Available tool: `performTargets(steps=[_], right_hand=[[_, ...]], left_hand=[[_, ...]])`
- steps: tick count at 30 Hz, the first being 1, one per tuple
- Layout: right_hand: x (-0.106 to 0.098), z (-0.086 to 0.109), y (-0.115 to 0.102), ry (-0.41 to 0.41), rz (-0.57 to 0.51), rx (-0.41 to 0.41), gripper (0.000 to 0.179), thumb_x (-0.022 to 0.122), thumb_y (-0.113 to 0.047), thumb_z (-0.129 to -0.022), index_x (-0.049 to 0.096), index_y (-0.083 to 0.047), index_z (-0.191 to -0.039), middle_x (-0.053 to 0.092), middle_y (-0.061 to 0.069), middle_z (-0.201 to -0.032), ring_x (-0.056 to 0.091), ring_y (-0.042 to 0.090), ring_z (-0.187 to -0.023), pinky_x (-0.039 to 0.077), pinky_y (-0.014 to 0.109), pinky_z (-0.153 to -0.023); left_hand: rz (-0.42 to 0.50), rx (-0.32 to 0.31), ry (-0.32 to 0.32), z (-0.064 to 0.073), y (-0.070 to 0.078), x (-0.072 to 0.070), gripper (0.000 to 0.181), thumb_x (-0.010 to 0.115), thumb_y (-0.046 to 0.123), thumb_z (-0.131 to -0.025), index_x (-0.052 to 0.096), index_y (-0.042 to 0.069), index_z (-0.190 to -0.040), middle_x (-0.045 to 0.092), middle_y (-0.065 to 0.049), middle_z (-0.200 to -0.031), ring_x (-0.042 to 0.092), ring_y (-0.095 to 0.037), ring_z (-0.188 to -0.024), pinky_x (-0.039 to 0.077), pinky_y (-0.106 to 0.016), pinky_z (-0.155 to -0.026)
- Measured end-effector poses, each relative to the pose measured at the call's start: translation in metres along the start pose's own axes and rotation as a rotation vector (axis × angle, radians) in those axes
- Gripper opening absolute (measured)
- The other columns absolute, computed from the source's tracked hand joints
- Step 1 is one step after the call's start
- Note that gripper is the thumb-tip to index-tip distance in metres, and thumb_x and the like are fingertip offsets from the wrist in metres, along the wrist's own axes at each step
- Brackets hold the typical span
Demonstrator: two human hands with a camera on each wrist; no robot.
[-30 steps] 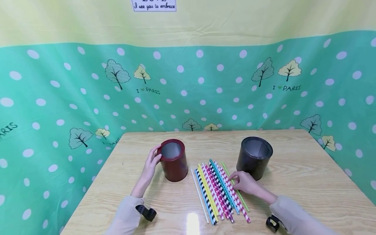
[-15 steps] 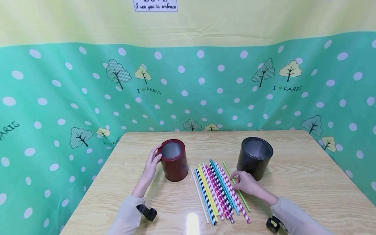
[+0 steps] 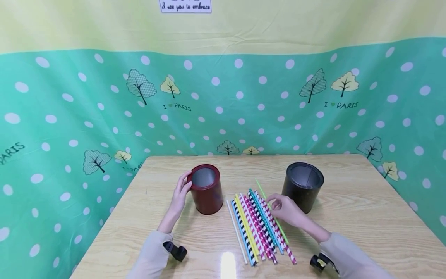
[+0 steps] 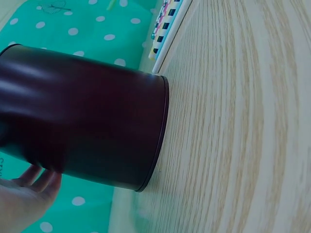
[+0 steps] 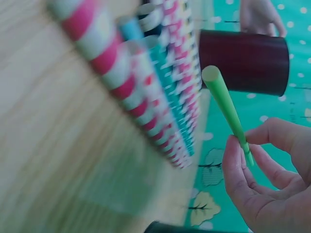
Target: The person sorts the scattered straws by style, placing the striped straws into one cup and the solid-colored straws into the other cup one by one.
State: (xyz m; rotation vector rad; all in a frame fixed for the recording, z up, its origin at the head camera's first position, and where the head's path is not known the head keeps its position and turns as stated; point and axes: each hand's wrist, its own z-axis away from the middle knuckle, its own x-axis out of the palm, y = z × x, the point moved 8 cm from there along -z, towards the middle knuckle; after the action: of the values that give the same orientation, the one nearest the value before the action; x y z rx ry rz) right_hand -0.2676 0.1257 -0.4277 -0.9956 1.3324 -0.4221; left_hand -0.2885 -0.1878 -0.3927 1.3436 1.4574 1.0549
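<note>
My right hand (image 3: 287, 210) pinches a light green straw (image 5: 226, 104) between thumb and fingertips, just right of the row of straws. In the right wrist view the straw's near end points at the camera, apart from the others. My left hand (image 3: 179, 197) holds the upper left side of a dark red can (image 3: 208, 199), fingers and thumb at its rim. The can stands upright with its top uncovered. Between the two hands lie several paper straws (image 3: 258, 236), striped and dotted, side by side on the table.
A black can (image 3: 302, 190) stands upright behind my right hand, its top uncovered. One thin white straw (image 3: 237, 232) lies at the row's left edge. The wooden table (image 3: 366, 201) ends at a green dotted cloth (image 3: 240, 104) behind.
My right hand has moved up and to the left with the green straw, which now crosses over the end straw of the row. The left hand and the red can have stayed put.
</note>
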Motion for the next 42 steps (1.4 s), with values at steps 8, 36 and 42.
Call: performTargets(steps=[8, 36, 42], right_hand=[[0.002, -0.011, -0.023, 0.042, -0.099, -0.012, 0.029, 0.058, 0.003, -0.076, 0.056, 0.001, -0.104, 0.056, 0.007, -0.075, 0.052, 0.014, -0.065, 0.045, 0.023, -0.054], [0.008, -0.049, -0.08, 0.136, -0.484, 0.054, 0.04, 0.055, 0.003, -0.076, 0.049, 0.002, -0.116, 0.056, 0.014, -0.092, 0.055, 0.014, -0.076, 0.05, 0.037, -0.067], [0.006, -0.053, -0.093, 0.182, -0.541, 0.056, 0.034, 0.055, 0.005, -0.078, 0.049, 0.002, -0.111, 0.055, 0.016, -0.091, 0.056, 0.015, -0.074, 0.05, 0.04, -0.07]], left_hand=[[0.021, 0.007, -0.009, -0.005, -0.013, -0.004, 0.038, 0.037, 0.003, -0.093, 0.034, -0.002, -0.131, 0.042, -0.027, -0.123, 0.045, -0.014, -0.102, 0.036, -0.018, -0.083], [-0.015, 0.006, 0.011, -0.001, -0.006, -0.003, 0.038, 0.035, 0.001, -0.093, 0.033, -0.005, -0.13, 0.043, -0.028, -0.121, 0.042, -0.028, -0.106, 0.036, -0.019, -0.081], [-0.019, 0.014, 0.026, 0.002, 0.003, 0.0, 0.038, 0.035, 0.001, -0.092, 0.034, -0.004, -0.13, 0.043, -0.03, -0.121, 0.041, -0.03, -0.105, 0.036, -0.018, -0.081]])
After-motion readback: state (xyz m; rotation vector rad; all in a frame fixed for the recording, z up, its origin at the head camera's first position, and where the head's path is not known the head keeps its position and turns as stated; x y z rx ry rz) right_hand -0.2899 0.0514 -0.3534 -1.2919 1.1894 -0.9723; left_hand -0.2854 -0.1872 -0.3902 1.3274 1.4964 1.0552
